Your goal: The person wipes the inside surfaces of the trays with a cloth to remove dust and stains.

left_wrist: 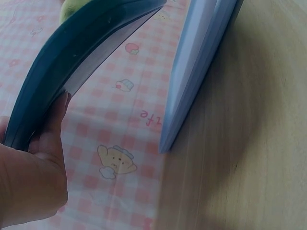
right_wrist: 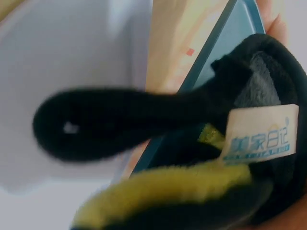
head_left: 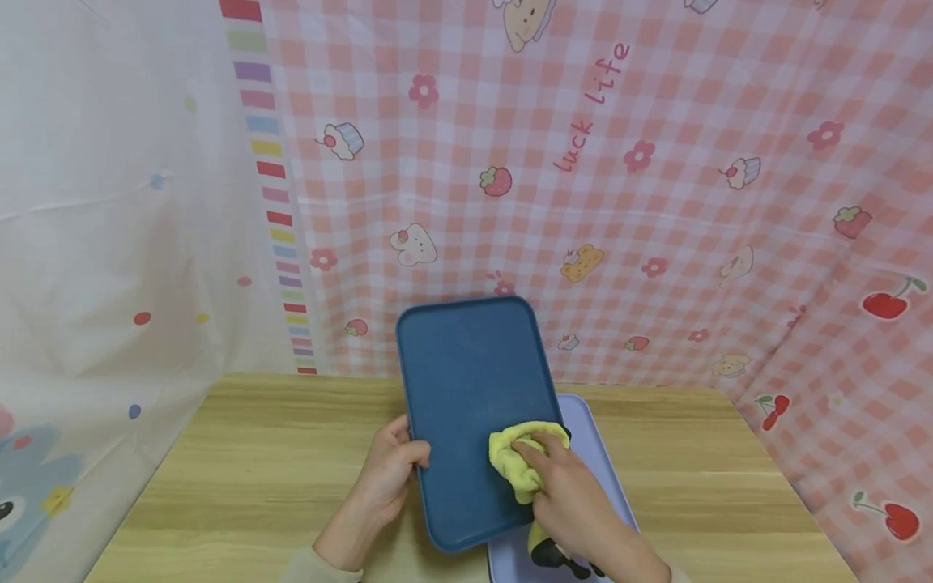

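Observation:
A dark blue rectangular tray [head_left: 470, 372] is held up at a tilt, its inner face toward the head camera. My left hand [head_left: 386, 474] grips its left edge, thumb over the rim and fingers behind. In the left wrist view that hand [left_wrist: 36, 184] holds the tray's rim [left_wrist: 48, 67] from the side. My right hand [head_left: 576, 498] grips a bunched yellow cleaning cloth [head_left: 513, 465] against the lower right of the tray's face. Black parts of the cloth hang below; a black loop [right_wrist: 105, 122] and a white label [right_wrist: 261, 134] show in the right wrist view.
Under the blue tray and to its right, a lavender tray [head_left: 601, 453] lies on the wooden table [head_left: 277, 470]. A pink checked cloth backdrop [head_left: 452, 138] hangs behind the table and continues on the right. White dotted fabric [head_left: 109, 243] hangs at the left.

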A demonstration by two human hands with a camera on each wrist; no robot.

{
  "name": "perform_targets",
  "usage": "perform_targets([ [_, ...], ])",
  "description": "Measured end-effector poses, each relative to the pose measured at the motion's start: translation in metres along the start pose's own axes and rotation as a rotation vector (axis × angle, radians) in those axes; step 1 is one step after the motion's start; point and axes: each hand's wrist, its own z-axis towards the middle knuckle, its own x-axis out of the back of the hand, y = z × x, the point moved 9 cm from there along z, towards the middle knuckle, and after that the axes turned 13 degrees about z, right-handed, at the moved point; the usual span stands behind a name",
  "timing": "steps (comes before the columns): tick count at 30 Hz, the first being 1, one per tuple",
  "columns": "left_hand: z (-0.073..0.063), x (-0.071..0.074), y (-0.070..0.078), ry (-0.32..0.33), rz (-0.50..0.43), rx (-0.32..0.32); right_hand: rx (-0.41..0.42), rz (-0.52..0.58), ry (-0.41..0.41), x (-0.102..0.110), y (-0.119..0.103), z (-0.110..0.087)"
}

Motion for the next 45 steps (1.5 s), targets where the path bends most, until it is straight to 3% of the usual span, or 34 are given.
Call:
perform_targets([
  [8,0.001,0.001,-0.001,0.013,0.002,0.005,-0.022,0.047,-0.086,-0.016,-0.011,-0.002],
  [19,0.001,0.002,-0.001,0.012,-0.007,0.001,0.081,0.029,-0.179,-0.035,-0.033,-0.003],
  [30,0.001,0.002,0.002,0.011,-0.011,-0.001,0.33,-0.128,-0.218,-0.052,-0.061,-0.006],
  [37,0.0,0.003,0.002,0.011,-0.01,0.003,0.461,-0.199,-0.224,-0.055,-0.067,-0.01],
  [41,0.0,0.003,0.002,0.006,-0.01,0.011,0.465,-0.22,-0.231,-0.052,-0.064,-0.011],
  [45,-0.001,0.002,0.002,-0.003,-0.013,0.007,0.414,-0.222,-0.253,-0.048,-0.056,-0.011],
])
